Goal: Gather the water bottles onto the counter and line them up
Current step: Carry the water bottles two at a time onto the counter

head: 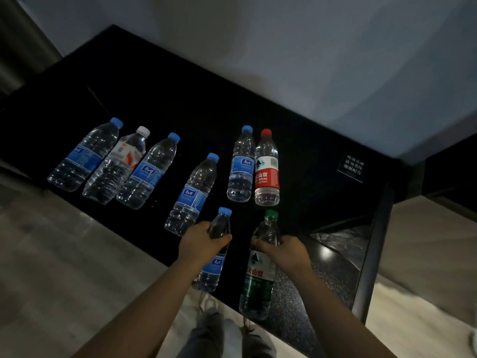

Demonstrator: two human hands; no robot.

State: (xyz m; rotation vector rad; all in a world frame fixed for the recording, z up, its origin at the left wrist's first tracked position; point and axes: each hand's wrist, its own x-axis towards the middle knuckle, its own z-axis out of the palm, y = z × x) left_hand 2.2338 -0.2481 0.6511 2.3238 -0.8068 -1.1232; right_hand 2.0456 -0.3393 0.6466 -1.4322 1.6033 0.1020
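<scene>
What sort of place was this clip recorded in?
Probably a reception or service counter indoors, though I can't be sure: a long black counter against a plain wall, a small printed notice lying on it, and a pale floor.

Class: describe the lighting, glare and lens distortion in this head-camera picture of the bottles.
Head view: dim overall, black counter almost featureless; one bright glare patch on the glossy surface below it, right; wide-angle lens fans the bottles outward; labels on the held blue-capped bottle and green-capped bottle are readable.
</scene>
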